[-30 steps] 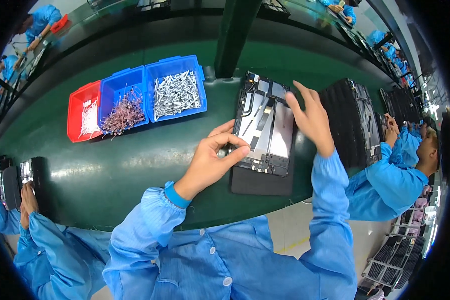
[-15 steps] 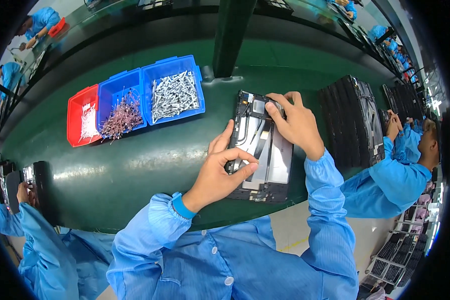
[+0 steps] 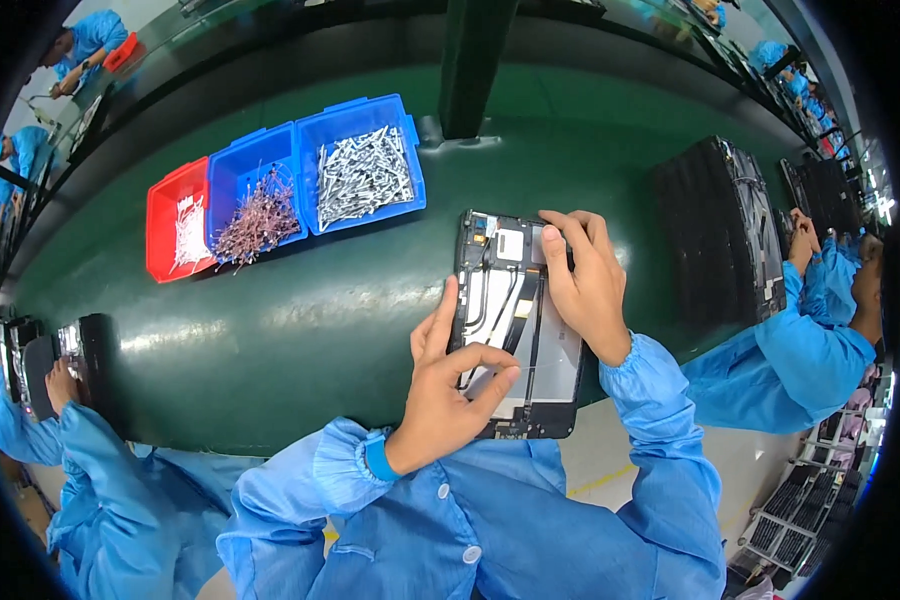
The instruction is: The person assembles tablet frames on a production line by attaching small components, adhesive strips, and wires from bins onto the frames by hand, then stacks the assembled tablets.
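An opened tablet, its silver batteries, black cables and dark frame exposed, lies on the green workbench before me. My right hand grips its upper right edge, thumb pressed on the inner face and fingers over the rim. Above the tablet's left half, my left hand pinches thumb and index fingertip together. A thin pale strand seems to run right from that pinch; its kind is too fine to tell. The other left fingers lie along the tablet's left edge.
Beyond the hands stand a red bin of white strips, a blue bin of coppery wires and another blue bin of silvery parts. A stack of dark tablets stands right. Co-workers sit both sides; a post rises behind.
The tablet has come nearer to me and stands straighter, with both hands still on it. The bins and stack shift slightly in view as my head moves.
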{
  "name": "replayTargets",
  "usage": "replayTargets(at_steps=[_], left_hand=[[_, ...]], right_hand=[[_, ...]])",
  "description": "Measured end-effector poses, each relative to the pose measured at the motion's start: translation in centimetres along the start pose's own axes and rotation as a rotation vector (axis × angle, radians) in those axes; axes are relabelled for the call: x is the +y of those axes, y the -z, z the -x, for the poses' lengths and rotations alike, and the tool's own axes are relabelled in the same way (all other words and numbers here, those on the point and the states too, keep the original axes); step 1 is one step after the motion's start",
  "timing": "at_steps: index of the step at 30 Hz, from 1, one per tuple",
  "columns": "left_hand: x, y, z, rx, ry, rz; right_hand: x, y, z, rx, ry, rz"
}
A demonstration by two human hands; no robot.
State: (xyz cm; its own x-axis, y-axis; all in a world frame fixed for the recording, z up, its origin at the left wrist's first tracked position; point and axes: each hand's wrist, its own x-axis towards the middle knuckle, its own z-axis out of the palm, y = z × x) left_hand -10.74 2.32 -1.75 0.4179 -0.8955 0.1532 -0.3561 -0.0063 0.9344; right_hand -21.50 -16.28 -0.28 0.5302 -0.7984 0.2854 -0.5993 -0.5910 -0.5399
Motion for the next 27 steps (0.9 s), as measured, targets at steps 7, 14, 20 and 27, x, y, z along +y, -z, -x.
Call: replayTargets(at_steps=[7,14,20,27], left_hand=[[0.4,0.8,2.5,0.063,0.062,0.079],[-0.2,6.1,-0.9,0.155,0.046,0.233],[-0.6,6.6,-1.8,0.139,-0.112,0.041],[-0.1,6.7,-2.3,0.156,-0.234,-0.181]], right_hand=[[-1.9,-0.3,1.1,-0.047,0.070,0.033],[-2.7,2.1,-0.6,0.309,0.223,0.159],[-6.9,1.7,1.3,-0.453,0.280,-0.650],[-6.1,-0.6,2.1,-0.321,0.400,-0.708]])
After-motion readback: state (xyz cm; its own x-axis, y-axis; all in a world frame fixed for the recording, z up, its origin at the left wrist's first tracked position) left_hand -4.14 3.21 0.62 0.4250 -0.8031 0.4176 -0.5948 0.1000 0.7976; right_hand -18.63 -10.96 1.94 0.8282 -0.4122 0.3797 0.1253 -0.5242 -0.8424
